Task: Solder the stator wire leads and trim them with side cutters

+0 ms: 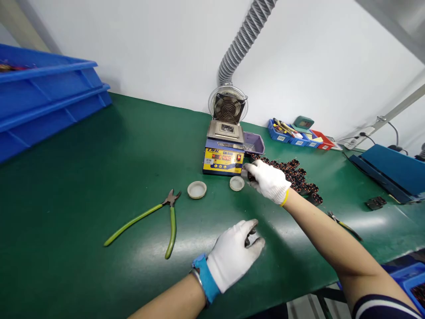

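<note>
My right hand (269, 180), in a white glove with dark fingertips, is closed on a small round black part (251, 177), which its fingers partly hide. It is just right of a solder pot (223, 160) with a yellow front panel and a lit red display. Several black round motor stators with copper windings (299, 178) stand beyond and right of this hand. My left hand (236, 250), gloved and with a blue wrist strap, hovers over the green table, thumb and fingers apart. A small whitish dish (237, 183) stands before the pot, and a larger one (197, 190) to its left.
Green-handled cutting pliers (171, 204) lie spread open at left. Blue crates (49, 93) are stacked at far left. A purple tray (255, 142) and a grey duct hose (241, 42) are by the pot. Small bins (299, 138), another pliers (345, 225) and a blue case (392, 170) are at right.
</note>
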Demonstrator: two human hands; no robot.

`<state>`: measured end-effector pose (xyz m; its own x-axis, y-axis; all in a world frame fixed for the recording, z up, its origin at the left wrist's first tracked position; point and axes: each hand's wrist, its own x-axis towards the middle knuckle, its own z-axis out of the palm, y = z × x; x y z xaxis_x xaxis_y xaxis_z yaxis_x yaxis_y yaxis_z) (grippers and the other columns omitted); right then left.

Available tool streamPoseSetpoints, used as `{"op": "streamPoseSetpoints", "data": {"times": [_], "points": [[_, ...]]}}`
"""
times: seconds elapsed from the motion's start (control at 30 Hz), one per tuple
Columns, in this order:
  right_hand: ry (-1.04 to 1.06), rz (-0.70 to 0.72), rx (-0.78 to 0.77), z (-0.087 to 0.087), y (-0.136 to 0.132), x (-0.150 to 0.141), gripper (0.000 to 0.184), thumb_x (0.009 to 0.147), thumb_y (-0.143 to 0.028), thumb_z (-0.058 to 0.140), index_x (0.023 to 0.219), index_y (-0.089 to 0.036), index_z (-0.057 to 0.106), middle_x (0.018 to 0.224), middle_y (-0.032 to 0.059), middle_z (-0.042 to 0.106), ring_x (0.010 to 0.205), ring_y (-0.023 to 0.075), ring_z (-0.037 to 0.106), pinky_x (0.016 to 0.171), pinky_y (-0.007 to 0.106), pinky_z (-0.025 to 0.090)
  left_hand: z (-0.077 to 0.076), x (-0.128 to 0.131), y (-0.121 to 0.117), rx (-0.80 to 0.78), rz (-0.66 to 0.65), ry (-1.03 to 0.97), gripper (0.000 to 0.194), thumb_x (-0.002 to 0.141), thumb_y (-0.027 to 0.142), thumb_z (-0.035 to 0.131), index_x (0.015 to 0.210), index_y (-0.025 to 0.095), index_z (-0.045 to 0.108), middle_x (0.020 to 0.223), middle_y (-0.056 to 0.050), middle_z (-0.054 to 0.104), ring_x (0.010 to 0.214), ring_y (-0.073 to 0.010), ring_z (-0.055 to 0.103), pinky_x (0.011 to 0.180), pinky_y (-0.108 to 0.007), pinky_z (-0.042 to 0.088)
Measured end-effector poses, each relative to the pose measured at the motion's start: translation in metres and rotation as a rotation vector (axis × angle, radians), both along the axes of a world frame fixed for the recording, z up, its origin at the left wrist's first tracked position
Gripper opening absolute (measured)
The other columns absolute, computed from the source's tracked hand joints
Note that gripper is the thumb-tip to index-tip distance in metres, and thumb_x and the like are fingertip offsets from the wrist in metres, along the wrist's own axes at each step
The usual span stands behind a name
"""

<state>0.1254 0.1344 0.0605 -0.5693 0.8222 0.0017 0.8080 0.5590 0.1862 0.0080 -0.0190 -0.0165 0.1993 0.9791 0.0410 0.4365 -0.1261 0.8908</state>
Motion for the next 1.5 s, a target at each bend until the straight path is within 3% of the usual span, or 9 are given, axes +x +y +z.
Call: {"op": "streamPoseSetpoints", "data": {"times": [0.1, 0.37, 0.53, 0.67, 0.77, 0.97, 1.13, 1.33, 1.5], "points": [[-0.202, 0.075, 0.034, -0.002, 0.0, -0.011, 0.028, 0.098, -0.032, 0.036, 0.116, -0.026, 0.057, 0.109, 0.0109, 0.056, 0.091, 0.0285, 0.059, 0.065, 0.037, 0.049, -0.002, 0.001, 0.0, -0.003, 0.006, 0.005, 0.042, 0.081, 0.03, 0.056, 0.119, 0.014, 0.063, 0.101, -0.009, 0.07, 0.094, -0.0248, 0.065, 0.085, -0.04, 0.052], [-0.24, 0.142, 0.038, -0.011, 0.002, -0.02, 0.039, 0.101, -0.035, 0.024, 0.107, -0.019, 0.058, 0.102, 0.0127, 0.056, 0.091, 0.0275, 0.055, 0.069, 0.039, 0.046, -0.005, 0.002, -0.001, -0.001, -0.011, 0.015, 0.043, 0.082, 0.03, 0.055, 0.121, 0.015, 0.061, 0.101, -0.009, 0.069, 0.094, -0.0237, 0.065, 0.085, -0.038, 0.052], [-0.196, 0.153, 0.238, 0.032, 0.025, -0.023, 0.036, 0.1, -0.026, 0.024, 0.114, -0.023, 0.057, 0.11, 0.0123, 0.056, 0.094, 0.0271, 0.052, 0.068, 0.036, 0.043, -0.001, 0.002, -0.002, -0.027, -0.03, 0.06, 0.043, 0.082, 0.031, 0.055, 0.121, 0.016, 0.061, 0.099, -0.009, 0.069, 0.093, -0.0254, 0.065, 0.083, -0.04, 0.052], [-0.063, 0.023, 0.321, 0.078, 0.072, -0.049, 0.037, 0.1, -0.027, 0.024, 0.121, -0.02, 0.053, 0.119, 0.0146, 0.054, 0.104, 0.0304, 0.05, 0.078, 0.041, 0.043, 0.0, 0.002, -0.003, -0.044, -0.037, 0.095, 0.046, 0.082, 0.034, 0.054, 0.124, 0.017, 0.06, 0.102, -0.009, 0.069, 0.096, -0.0267, 0.065, 0.084, -0.041, 0.053], [0.048, -0.099, 0.284, 0.094, 0.11, -0.079, 0.037, 0.099, -0.03, 0.027, 0.122, -0.015, 0.052, 0.12, 0.0164, 0.055, 0.106, 0.0309, 0.051, 0.084, 0.043, 0.044, 0.001, 0.001, -0.002, -0.044, -0.051, 0.124, 0.047, 0.081, 0.035, 0.055, 0.125, 0.016, 0.06, 0.105, -0.01, 0.068, 0.098, -0.0274, 0.065, 0.085, -0.041, 0.053], [0.107, -0.137, 0.213, 0.085, 0.148, -0.113, 0.035, 0.097, -0.029, 0.035, 0.119, -0.012, 0.056, 0.117, 0.0183, 0.059, 0.108, 0.0318, 0.055, 0.088, 0.043, 0.045, 0.005, 0.001, -0.002, -0.023, -0.077, 0.163, 0.048, 0.08, 0.036, 0.056, 0.124, 0.016, 0.061, 0.1, -0.01, 0.069, 0.089, -0.0265, 0.066, 0.082, -0.039, 0.053], [0.056, -0.073, 0.142, 0.091, 0.15, -0.1, 0.043, 0.083, -0.022, 0.059, 0.125, -0.013, 0.056, 0.126, 0.0185, 0.054, 0.107, 0.0311, 0.056, 0.088, 0.041, 0.045, 0.01, -0.002, -0.003, -0.007, -0.104, 0.19, 0.046, 0.08, 0.04, 0.057, 0.121, 0.018, 0.063, 0.098, -0.01, 0.069, 0.088, -0.0271, 0.065, 0.078, -0.038, 0.053], [0.032, 0.018, 0.045, 0.103, 0.146, -0.077, 0.04, 0.084, -0.03, 0.059, 0.117, -0.007, 0.061, 0.103, 0.0086, 0.065, 0.093, 0.0164, 0.059, 0.081, 0.024, 0.043, 0.008, -0.004, -0.003, -0.028, -0.111, 0.171, 0.051, 0.082, 0.042, 0.055, 0.127, 0.018, 0.06, 0.104, -0.01, 0.069, 0.092, -0.0284, 0.065, 0.082, -0.04, 0.053], [0.04, -0.06, 0.149, 0.095, 0.139, -0.078, 0.04, 0.088, -0.027, 0.052, 0.125, -0.011, 0.054, 0.121, 0.0171, 0.058, 0.106, 0.0271, 0.056, 0.09, 0.039, 0.044, 0.004, -0.002, -0.004, -0.025, -0.112, 0.16, 0.052, 0.081, 0.041, 0.055, 0.127, 0.017, 0.06, 0.105, -0.011, 0.068, 0.095, -0.0281, 0.064, 0.087, -0.041, 0.052]]}}
